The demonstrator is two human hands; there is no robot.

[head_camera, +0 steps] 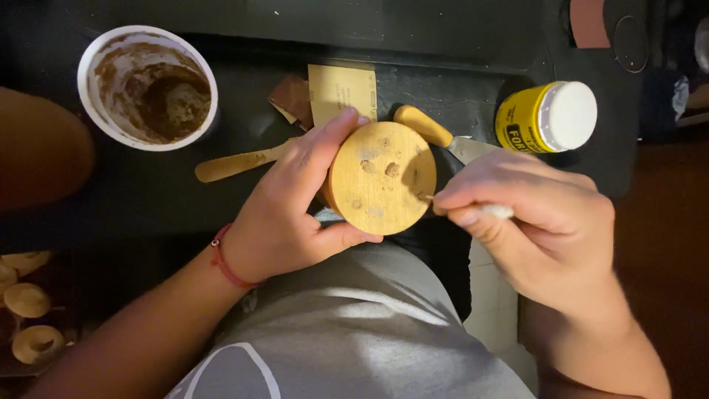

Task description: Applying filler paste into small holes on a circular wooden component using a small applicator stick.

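Seen from above, over a grey-shirted lap: left hand (pixel 284 214) wrapped around the rim of a round wooden disc (pixel 380 177), thumb below, fingers curled over the top edge, flat face tilted up toward the camera. Held just above the lap, at the near edge of the dark surface (pixel 148 192), with several small patched or filled pits showing on the face. Right hand (pixel 535 222) closed in a pinch on a thin pale stick (pixel 487 210), long axis running roughly left to right, tip touching or almost touching the disc's right edge; exact contact hard to tell. Disc lying straight to the left of the right hand, so only a short reach along the stick's own line between tip and face. Behind the disc, on the surface: a wooden-handled knife or spatula (pixel 432 133) partly hidden by the disc, a flat wooden stick (pixel 236 162), a tan sheet of sandpaper (pixel 343 89) with a brown scrap beside it. Farther left, a white tub (pixel 148 85) smeared inside with brown paste. Farther right, a yellow jar with a white lid (pixel 550 116) lying on its side. At lower left, several small round wooden pieces (pixel 29 321), well apart from both hands.
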